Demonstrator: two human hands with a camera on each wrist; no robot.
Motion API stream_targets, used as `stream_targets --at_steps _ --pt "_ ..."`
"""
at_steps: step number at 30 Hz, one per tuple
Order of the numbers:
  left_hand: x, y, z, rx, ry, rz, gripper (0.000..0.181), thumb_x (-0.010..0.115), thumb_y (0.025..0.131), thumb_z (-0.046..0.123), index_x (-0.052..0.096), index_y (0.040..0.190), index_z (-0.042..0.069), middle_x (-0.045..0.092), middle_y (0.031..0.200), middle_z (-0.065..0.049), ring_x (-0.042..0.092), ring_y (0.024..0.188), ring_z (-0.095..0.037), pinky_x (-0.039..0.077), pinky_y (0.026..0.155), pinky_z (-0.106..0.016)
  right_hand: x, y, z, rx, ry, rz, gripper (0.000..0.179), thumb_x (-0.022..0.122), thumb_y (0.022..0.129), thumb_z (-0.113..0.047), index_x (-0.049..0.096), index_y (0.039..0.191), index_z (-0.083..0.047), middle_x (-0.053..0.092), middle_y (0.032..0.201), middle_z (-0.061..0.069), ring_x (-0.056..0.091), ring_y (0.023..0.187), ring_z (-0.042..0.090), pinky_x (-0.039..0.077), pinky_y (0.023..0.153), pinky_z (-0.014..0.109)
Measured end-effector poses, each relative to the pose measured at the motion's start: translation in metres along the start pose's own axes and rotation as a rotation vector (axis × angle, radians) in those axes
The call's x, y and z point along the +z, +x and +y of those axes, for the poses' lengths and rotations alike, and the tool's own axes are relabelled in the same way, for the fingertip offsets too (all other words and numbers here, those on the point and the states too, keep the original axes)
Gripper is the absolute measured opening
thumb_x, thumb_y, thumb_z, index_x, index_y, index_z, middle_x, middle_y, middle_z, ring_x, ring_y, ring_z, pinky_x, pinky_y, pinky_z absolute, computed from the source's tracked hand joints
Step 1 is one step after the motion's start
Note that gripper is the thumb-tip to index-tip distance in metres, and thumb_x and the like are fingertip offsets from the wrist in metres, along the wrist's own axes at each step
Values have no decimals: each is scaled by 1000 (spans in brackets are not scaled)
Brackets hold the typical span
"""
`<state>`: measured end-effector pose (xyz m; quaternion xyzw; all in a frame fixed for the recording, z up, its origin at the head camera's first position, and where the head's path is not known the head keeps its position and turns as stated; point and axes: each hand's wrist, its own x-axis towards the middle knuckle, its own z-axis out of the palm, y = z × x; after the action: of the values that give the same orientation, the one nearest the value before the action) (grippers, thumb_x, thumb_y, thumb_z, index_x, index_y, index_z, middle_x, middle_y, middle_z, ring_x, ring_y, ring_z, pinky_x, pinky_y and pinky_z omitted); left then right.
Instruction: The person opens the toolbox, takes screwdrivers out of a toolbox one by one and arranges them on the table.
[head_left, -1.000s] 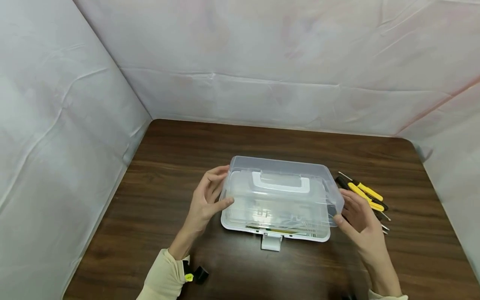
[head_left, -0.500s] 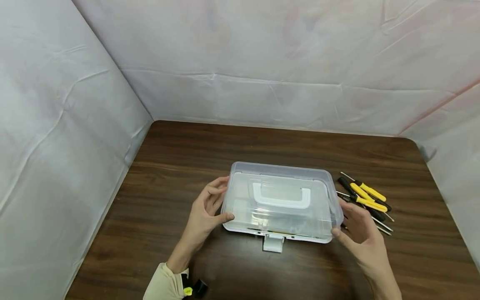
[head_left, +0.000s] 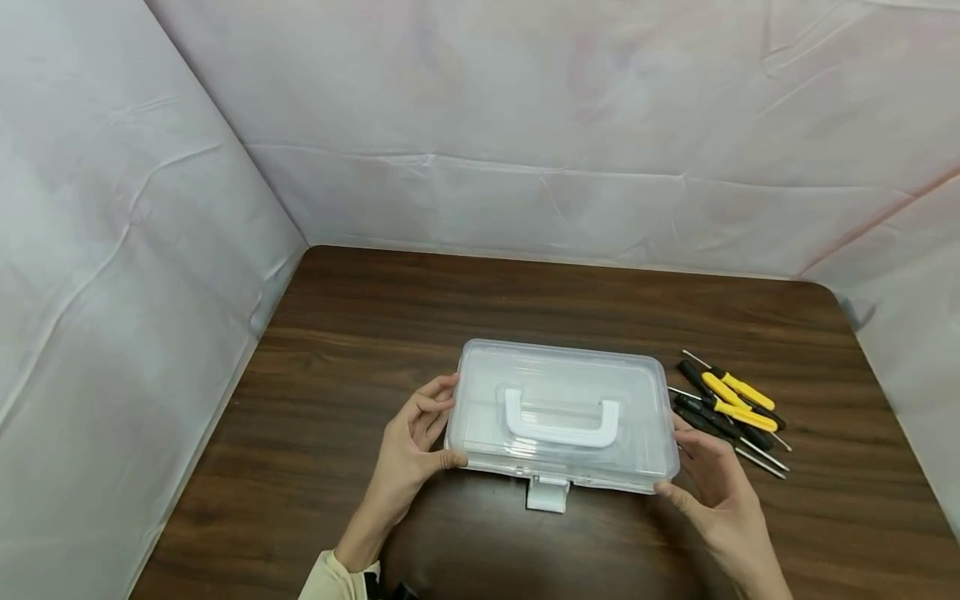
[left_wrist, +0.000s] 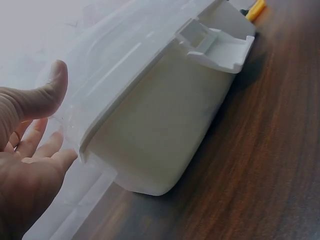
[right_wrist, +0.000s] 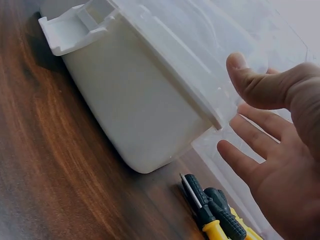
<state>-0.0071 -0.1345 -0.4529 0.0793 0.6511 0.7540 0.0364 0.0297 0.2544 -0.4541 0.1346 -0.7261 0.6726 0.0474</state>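
Observation:
A toolbox with an off-white body stands on the table. Its clear lid lies down over the body, and a white handle shows at the lid's middle. From the front edge a white latch sticks out, unfastened. At the box's left end is my left hand, thumb near the front corner and fingers along the side of the lid. My right hand flanks the right end in the same way. Both wrist views show the fingers spread and fairly straight at the lid's corners.
Right of the box lies a pile of screwdrivers with black and yellow handles, close to my right fingers. The dark wooden table meets white cloth walls at the back and sides.
The lid has come down from partly raised to lying over the body, and both hands have lowered with it. The latch still sticks out at the front.

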Motion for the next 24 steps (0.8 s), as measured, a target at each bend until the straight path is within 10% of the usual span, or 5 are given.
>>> stream_targets --at_steps 16,24 --pt "-1 -3 -6 4 -14 12 65 91 69 -2 55 122 -9 39 163 -17 41 153 -10 36 119 -24 7 -4 0 18 -127 19 72 66 77 34 36 140 17 46 162 -9 43 147 -4 38 112 9" --pt "-1 -3 -12 101 12 -29 62 88 75 12 52 122 -9 39 162 -19 39 154 -10 37 119 -22 13 -5 0 -27 -233 47 77 64 74 37 34 142 17 44 161 -11 44 146 -6 37 111 7"
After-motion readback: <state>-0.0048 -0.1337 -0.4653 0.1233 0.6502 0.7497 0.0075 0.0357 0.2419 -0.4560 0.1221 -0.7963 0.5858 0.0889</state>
